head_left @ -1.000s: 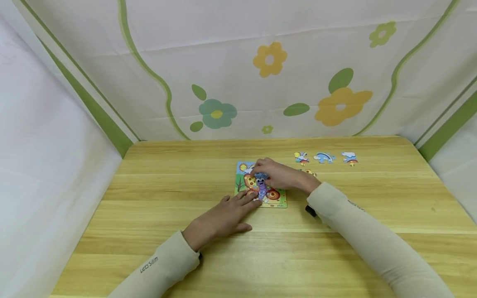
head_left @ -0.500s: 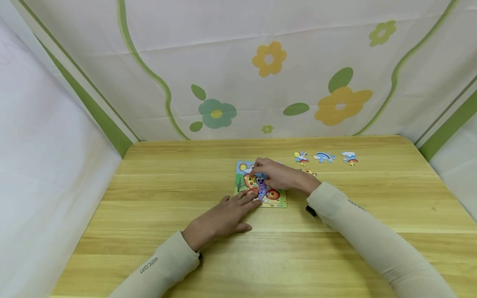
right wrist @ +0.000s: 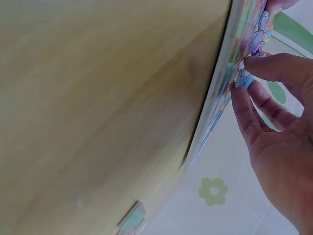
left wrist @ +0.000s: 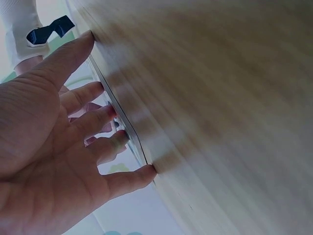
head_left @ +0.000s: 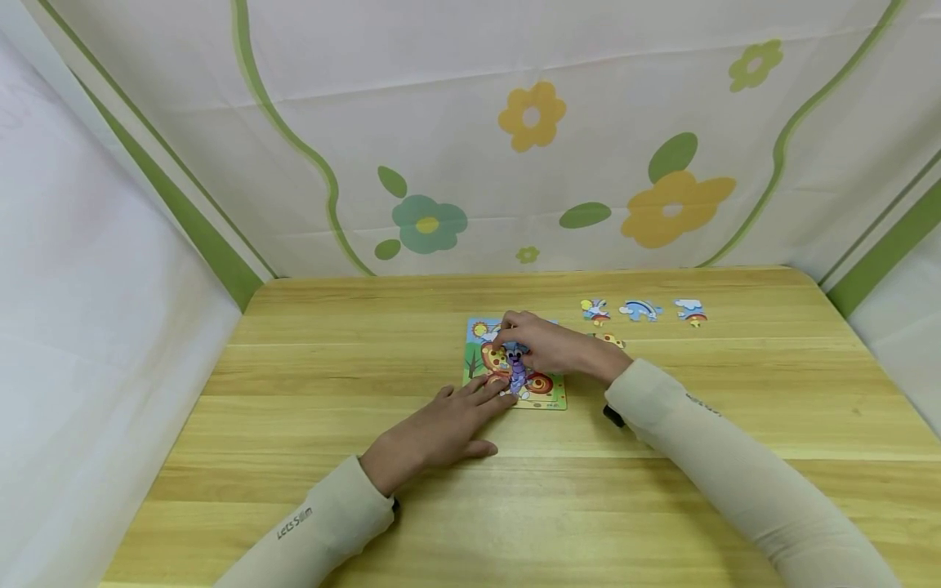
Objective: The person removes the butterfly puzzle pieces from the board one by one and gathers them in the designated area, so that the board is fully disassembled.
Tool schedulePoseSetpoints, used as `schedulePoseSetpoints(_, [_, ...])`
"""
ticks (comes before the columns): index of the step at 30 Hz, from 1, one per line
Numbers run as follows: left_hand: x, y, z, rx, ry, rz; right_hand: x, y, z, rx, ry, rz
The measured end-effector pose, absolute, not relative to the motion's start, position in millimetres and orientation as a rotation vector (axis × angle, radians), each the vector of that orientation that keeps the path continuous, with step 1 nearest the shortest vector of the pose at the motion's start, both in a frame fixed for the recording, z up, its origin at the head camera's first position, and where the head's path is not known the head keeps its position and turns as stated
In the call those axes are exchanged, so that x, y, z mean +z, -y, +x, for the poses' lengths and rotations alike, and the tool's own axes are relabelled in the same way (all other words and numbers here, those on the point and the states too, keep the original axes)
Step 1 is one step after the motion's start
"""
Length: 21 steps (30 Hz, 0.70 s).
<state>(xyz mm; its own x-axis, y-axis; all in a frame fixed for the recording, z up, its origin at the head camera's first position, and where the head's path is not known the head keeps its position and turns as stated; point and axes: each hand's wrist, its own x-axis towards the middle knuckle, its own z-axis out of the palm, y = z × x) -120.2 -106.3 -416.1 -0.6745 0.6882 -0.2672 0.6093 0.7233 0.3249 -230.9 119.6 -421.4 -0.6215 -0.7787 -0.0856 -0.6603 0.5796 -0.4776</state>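
A square puzzle board with a colourful butterfly picture lies on the wooden table. Its left and lower parts show; my right hand covers much of the upper right. Thumb and fingers of that hand pinch a blue puzzle piece against the board, near the butterfly's head, as the right wrist view shows. My left hand lies with fingers stretched, several fingertips resting on the board's lower left part and the thumb on the table. In the left wrist view the fingertips meet the board's edge.
Three loose puzzle pieces, one with a yellow sun-like patch, a rainbow piece and a cloud piece, lie in a row at the back right. Another piece sits partly behind the right wrist. A flowered cloth hangs along the table's back edge.
Both hands keep nearly the same places. The right fingers have shifted only very slightly at the blue piece; the loose pieces have not moved.
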Motion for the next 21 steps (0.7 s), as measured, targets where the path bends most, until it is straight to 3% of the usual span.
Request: schedulePoseSetpoints(21, [-414.2, 105.6, -119.7, 0.292, -2.552, 1.0, -421.0, -119.8, -230.6, -0.576, -2.535, -1.174])
